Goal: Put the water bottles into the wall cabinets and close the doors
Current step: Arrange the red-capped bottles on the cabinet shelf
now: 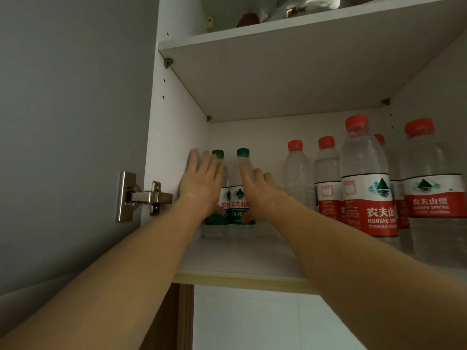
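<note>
Two green-capped bottles (240, 188) stand upright, caps up, behind both open hands (202, 185).

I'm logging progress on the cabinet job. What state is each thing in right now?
Left hand: open, fingers straight, in front of the left green-capped bottle.
Right hand: fingers extended, against the right green-capped bottle.
Red-capped bottles: upright on the shelf, capped.
Cabinet door: swung open on its hinge.
Upper shelf: holds dim items, unclear.
</note>
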A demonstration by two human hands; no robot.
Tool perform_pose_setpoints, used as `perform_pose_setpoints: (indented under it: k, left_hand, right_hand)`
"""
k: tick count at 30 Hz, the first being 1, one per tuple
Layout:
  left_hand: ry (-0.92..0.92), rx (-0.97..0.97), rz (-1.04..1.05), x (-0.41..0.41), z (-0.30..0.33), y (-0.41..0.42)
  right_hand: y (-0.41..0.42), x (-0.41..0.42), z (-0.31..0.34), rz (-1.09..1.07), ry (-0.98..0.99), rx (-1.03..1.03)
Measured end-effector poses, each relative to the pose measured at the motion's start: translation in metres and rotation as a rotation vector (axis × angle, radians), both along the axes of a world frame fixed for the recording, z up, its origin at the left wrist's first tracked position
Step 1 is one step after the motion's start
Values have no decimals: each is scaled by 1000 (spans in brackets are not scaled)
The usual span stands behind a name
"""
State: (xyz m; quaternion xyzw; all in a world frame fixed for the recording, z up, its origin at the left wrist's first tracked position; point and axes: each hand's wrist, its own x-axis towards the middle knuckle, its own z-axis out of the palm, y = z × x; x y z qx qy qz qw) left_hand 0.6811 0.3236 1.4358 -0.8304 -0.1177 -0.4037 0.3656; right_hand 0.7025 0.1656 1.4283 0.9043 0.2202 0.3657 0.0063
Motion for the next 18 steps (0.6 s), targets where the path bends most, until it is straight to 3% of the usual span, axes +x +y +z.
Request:
perform_pose_setpoints:
  k: [8, 18]
  left_hand:
    - [43, -52, 186, 14, -4, -5]
    - [45, -46, 197, 11, -4, -8]
  right_hand:
    - [-6, 6, 1, -76, 20, -90]
    - [0, 12, 2, -119, -4, -112]
